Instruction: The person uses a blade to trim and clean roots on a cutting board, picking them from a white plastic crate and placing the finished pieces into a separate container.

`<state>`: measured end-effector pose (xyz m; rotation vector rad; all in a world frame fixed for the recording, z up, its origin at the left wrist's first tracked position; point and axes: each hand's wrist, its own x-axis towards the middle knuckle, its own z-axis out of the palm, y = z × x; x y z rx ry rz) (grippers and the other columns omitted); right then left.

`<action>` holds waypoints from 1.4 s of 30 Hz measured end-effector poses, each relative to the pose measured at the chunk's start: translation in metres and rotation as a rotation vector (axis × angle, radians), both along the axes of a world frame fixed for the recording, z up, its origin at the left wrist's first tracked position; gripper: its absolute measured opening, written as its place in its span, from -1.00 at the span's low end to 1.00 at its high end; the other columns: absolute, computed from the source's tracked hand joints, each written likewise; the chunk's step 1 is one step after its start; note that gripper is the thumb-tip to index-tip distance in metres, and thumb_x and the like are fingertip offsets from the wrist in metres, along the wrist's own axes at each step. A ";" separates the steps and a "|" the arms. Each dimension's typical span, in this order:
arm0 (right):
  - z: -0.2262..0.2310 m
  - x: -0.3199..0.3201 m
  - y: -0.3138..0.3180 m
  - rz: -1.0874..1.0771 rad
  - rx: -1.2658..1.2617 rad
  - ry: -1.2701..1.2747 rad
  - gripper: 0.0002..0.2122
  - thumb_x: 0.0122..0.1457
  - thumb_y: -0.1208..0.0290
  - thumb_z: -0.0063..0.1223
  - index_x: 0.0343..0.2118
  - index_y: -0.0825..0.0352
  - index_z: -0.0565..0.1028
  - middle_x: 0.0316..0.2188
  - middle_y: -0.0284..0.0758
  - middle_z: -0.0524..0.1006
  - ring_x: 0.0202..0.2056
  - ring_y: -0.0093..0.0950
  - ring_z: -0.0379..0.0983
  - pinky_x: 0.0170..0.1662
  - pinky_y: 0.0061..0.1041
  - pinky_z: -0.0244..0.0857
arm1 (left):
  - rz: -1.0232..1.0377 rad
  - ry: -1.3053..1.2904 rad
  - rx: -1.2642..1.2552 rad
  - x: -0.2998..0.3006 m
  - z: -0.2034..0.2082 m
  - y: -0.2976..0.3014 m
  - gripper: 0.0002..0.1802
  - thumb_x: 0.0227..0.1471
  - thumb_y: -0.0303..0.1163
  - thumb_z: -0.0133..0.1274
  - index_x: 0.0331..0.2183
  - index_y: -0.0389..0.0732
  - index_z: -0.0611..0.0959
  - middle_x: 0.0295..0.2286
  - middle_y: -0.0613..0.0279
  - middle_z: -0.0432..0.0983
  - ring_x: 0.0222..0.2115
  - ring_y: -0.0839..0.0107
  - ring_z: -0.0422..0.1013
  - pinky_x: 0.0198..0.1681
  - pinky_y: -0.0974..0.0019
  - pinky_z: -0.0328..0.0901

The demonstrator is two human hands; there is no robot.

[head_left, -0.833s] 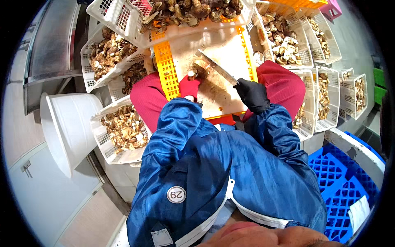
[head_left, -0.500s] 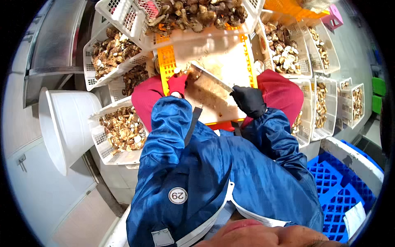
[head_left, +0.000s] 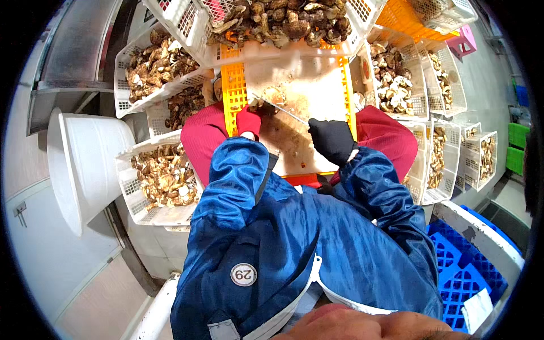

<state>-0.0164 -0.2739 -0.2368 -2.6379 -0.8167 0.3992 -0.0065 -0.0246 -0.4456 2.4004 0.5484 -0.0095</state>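
My right hand (head_left: 332, 140), in a black glove, is closed around the handle of a knife (head_left: 290, 114). Its narrow blade points left across the pale board (head_left: 326, 85), which lies on an upturned yellow plastic crate (head_left: 231, 85) between my knees. Low at the board's left edge, my left hand (head_left: 248, 121) wears a red glove. A brown mushroom (head_left: 256, 103) is at its fingertips, close to the blade tip; the fingers are partly hidden. Dark crumbs and stains mark the board.
A white crate of dark mushrooms (head_left: 283, 22) stands beyond the board. More mushroom crates (head_left: 156, 71) flank me on the left and others (head_left: 394, 79) on the right. A white tub (head_left: 93, 158) is at far left, and blue crates (head_left: 464, 272) are at lower right.
My right hand has shifted slightly left and nearer to me with the knife, whose blade now shows thinner. My left hand stays at the board's left edge. The whole view has shifted a little.
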 end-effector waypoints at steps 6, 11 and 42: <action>-0.032 0.014 0.025 -0.077 -0.022 0.021 -0.91 -0.06 0.40 -0.13 -0.47 0.25 0.37 -0.66 -0.14 0.44 -0.56 -0.18 0.42 -0.51 -0.22 0.25 | 0.173 0.134 -0.317 0.002 0.101 -0.027 -0.71 -0.38 -0.33 0.12 -0.46 -0.22 0.55 -0.58 0.13 0.47 -0.57 0.35 0.39 -0.50 0.35 0.26; -0.038 0.012 -0.015 -0.303 0.297 0.112 -0.81 0.04 0.23 -0.09 -0.44 0.25 0.43 -0.67 -0.23 0.45 -0.60 -0.31 0.41 -0.52 -0.33 0.23 | 0.291 -0.158 -1.189 -0.021 0.106 -0.024 -0.73 -0.24 -0.48 0.01 -0.34 -0.22 0.48 -0.43 0.22 0.42 -0.41 0.39 0.38 -0.35 0.34 0.33; -0.098 -0.011 -0.043 -1.141 1.144 0.921 -0.83 -0.02 0.40 0.05 -0.34 0.27 0.41 -0.77 -0.39 0.33 -0.84 -0.55 0.19 -0.80 -0.57 0.05 | 0.027 -0.071 -0.664 0.017 0.159 -0.061 -0.44 -0.42 -0.01 0.22 -0.40 -0.25 0.56 -0.48 0.09 0.49 -0.46 0.30 0.40 -0.36 0.33 0.28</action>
